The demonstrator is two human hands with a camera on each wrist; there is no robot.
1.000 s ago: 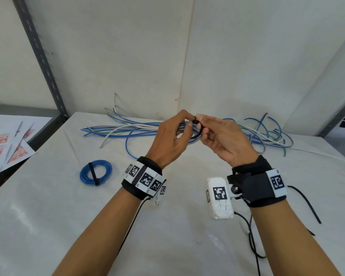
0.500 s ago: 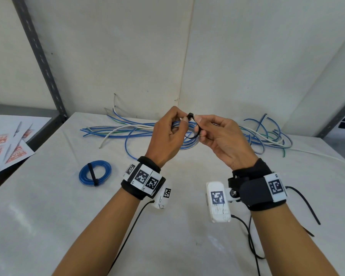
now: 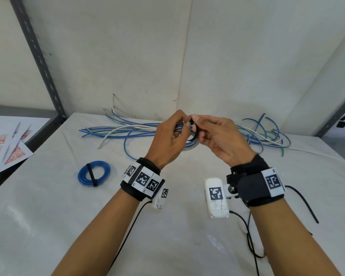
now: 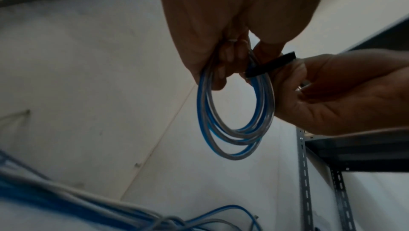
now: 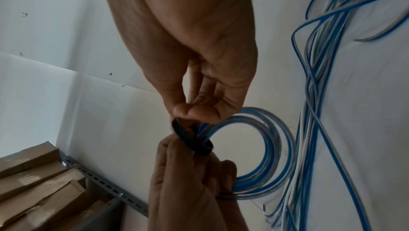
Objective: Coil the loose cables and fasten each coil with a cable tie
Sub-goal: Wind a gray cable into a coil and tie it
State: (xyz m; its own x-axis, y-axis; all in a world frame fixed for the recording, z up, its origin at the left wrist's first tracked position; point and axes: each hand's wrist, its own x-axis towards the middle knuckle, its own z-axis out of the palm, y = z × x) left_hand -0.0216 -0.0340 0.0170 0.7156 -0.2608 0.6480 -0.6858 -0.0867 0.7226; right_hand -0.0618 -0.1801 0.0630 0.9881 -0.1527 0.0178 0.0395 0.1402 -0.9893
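Observation:
My left hand (image 3: 175, 132) grips a small coil of blue cable (image 4: 234, 112) above the table, its fingers curled through the loop. My right hand (image 3: 203, 130) pinches a black cable tie (image 3: 193, 132) that wraps over the top of that coil. In the right wrist view the black cable tie (image 5: 192, 138) bends round the bunched blue cable coil (image 5: 265, 156) between both hands. The left wrist view shows the black cable tie (image 4: 270, 65) sticking out beside the left thumb. A finished blue coil (image 3: 94, 174) with a black tie lies flat at the left.
A heap of loose blue, white and green cables (image 3: 131, 132) stretches along the back of the white table (image 3: 48, 226), continuing at the right (image 3: 267, 136). Printed papers (image 3: 6, 148) lie on the left shelf. A grey shelf post (image 3: 38, 58) stands at the back left. Black wrist-camera leads (image 3: 251, 242) trail near the right forearm.
Both hands have stayed together above the table and risen slightly. The right fingers have worked the black tie further round the coil, so a longer black arc shows between the hands.

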